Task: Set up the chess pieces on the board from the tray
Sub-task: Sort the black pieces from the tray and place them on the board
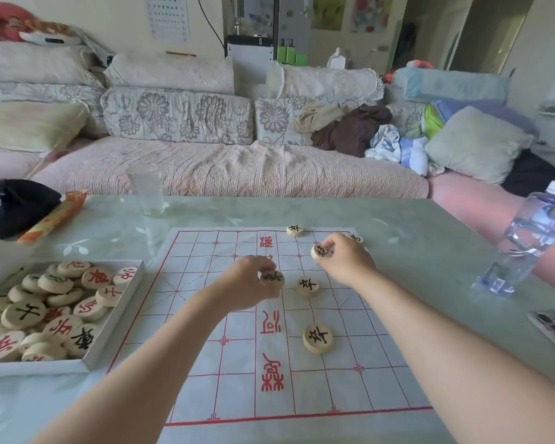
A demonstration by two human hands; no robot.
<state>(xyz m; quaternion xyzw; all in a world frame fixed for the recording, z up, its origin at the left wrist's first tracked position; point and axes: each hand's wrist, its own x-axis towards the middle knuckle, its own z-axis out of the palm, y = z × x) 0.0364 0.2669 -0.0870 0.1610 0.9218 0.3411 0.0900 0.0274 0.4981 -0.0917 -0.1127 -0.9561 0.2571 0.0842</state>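
Behind a pale green surface [414, 238] stands a sofa. On it lies a red-lined xiangqi board [237, 373], with a tray [109, 328] of wooden pieces to its left. Left hand [247, 283] pinches a black-marked piece [272, 278] over the board's middle; right hand [343, 259] pinches another piece [321, 251] near the far edge.

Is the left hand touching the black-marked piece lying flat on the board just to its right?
Apart. In the head view, bare board shows between the left hand, which pinches its own piece, and the flat piece.
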